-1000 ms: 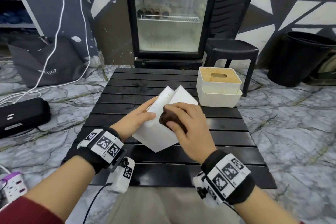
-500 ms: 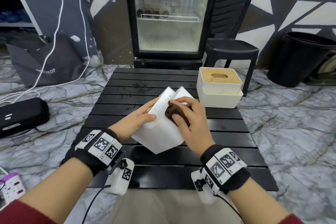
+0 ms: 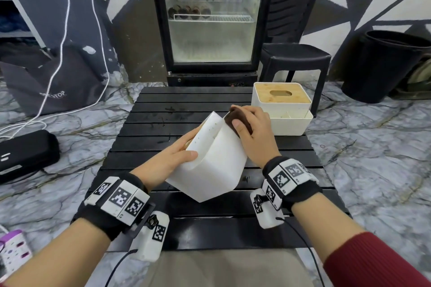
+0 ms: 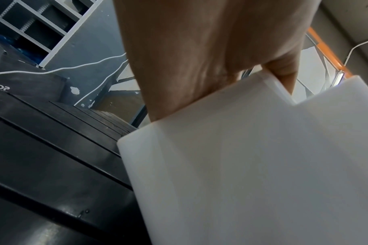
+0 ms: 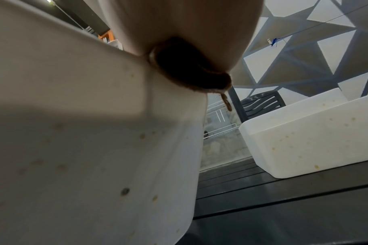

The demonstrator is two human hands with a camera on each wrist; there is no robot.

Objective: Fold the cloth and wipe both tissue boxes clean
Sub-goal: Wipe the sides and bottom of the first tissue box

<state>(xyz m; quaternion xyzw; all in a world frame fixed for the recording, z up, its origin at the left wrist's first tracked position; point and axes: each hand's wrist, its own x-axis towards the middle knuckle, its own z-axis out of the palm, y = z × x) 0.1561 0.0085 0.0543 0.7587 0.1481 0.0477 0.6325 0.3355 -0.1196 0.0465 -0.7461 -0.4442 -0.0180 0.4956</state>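
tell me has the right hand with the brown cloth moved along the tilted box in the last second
Yes. The right hand and brown cloth have slid up the tilted box to its far top edge, closer to the bamboo-lidded tissue box.

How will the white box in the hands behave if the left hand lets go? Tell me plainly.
The white box is tilted on the black table, so it would probably drop flat or tip. Its smooth sides look slippery under the left hand. It seems stiff: the right hand presses the brown cloth on it without visible denting.
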